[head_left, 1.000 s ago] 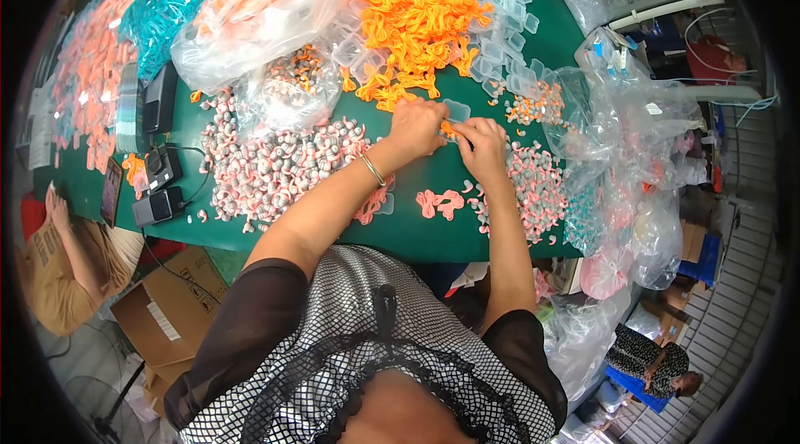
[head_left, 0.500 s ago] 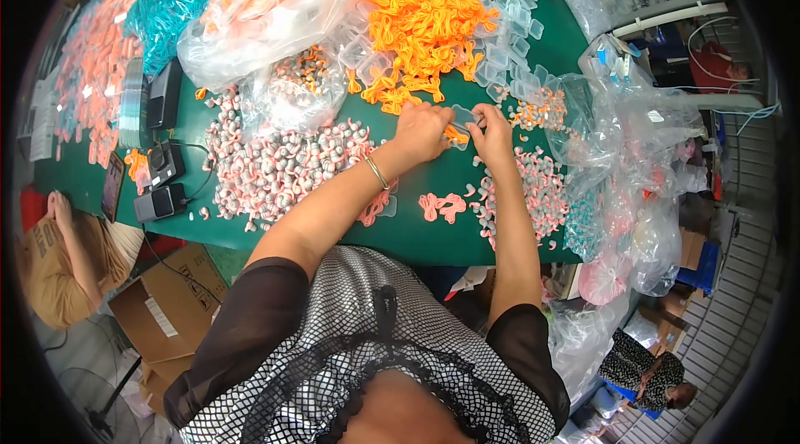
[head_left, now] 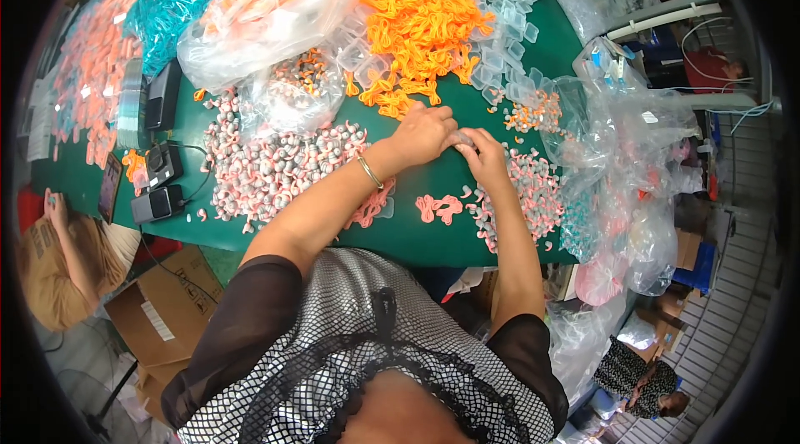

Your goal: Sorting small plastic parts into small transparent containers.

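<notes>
Over the middle of the green table, my left hand and my right hand meet with fingers closed together. They pinch a small clear plastic box, which my fingers now hide almost wholly. A heap of orange cord bundles lies just beyond my left hand. Small pink-and-grey curled pieces are piled to the left, and more pink-and-grey pieces lie beside my right wrist. Between my forearms sits a pink cord bundle; another pink cord shows partly under my left forearm.
Clear plastic boxes spread behind the orange heap. Plastic bags crowd the table's right side. A bag of peach pieces, teal cords and black devices lie left. A person sits at the left; a cardboard box stands below.
My hands have drawn together around the clear box with an orange cord in it, covering it. My right hand has shifted slightly left and nearer to me.
</notes>
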Tool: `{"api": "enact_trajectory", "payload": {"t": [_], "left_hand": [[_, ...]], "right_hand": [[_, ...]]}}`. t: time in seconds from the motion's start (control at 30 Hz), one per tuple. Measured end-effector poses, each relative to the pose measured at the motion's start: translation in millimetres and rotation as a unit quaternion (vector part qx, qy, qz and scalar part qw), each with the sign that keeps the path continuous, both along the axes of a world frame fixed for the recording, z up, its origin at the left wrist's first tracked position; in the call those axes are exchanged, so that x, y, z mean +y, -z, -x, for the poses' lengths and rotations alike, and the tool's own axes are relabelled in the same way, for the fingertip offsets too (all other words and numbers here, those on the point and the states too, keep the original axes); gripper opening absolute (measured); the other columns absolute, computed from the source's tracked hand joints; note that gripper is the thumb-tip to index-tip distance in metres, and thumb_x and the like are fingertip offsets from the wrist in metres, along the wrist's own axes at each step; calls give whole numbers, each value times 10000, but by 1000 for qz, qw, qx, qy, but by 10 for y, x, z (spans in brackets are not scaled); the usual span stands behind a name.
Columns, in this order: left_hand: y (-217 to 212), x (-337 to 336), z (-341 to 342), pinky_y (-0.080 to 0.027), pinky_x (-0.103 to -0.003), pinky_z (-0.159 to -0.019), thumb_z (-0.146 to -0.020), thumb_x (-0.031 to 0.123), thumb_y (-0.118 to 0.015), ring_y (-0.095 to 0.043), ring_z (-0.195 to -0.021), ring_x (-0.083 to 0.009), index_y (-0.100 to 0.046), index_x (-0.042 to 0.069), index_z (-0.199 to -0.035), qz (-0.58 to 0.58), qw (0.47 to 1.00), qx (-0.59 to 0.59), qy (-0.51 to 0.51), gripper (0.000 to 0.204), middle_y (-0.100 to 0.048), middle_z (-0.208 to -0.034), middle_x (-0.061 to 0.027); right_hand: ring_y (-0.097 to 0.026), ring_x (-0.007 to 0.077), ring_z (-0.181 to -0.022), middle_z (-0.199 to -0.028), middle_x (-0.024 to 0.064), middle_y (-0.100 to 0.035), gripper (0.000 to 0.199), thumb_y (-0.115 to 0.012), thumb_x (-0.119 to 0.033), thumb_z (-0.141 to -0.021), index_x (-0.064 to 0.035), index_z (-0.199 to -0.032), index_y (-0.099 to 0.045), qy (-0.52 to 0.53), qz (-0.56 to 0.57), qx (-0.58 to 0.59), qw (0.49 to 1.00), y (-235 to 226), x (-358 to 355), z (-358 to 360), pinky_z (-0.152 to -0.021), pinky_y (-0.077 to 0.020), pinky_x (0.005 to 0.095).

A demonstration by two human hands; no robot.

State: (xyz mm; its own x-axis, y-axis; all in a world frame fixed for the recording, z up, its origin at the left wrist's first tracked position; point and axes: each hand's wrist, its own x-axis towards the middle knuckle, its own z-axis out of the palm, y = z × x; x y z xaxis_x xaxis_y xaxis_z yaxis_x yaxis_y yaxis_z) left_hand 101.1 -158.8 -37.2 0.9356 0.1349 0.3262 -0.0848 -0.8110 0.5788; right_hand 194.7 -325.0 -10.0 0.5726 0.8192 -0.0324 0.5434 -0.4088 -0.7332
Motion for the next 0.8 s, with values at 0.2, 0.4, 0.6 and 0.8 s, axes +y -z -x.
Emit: {"api": "enact_trajectory", "payload": {"t": [0.2, 0.4, 0.6, 0.8], "left_hand": [[-372, 221, 186, -427, -411, -717, -872, 312, -617, -584, -763, -291, -678, 72, -887, 48, 998, -12, 28, 248, -582, -817, -78], [-1270, 1087, 653, -469, -353, -562, -793, 234, -735, -586, -637, -243, -700, 93, -873, -101, 944, -248, -193, 165, -596, -735, -64], [-1254, 2570, 1383, -506, -400, -602, -831, 271, -691, -630, -672, -288, -693, 66, -873, -297, 846, -135, -422, 209, -642, -817, -97], [-1069, 2740, 1350, -516, -429, -724, -830, 267, -663, -627, -885, -324, -669, 83, -1035, -279, 855, -28, -437, 275, -642, -939, -125]], "right_hand": [[-605, 241, -928, -924, 114, -637, 183, -688, -107, -817, -51, -988, -656, -1, -123, 142, 982, 47, 154, -193, -811, -464, 336], [-522, 235, -1027, -959, 19, -604, 183, -719, -152, -752, -121, -918, -651, 99, 48, -426, 898, 187, 171, -715, -914, -316, 455], [-552, 232, -960, -890, 18, -600, 129, -709, -140, -764, -125, -838, -604, 50, -30, -410, 910, 34, 306, -329, -918, -300, 477], [-561, 220, -902, -837, 17, -611, 194, -754, -187, -740, -120, -860, -617, -4, -10, -372, 928, 45, 330, 152, -965, -288, 511]]}}
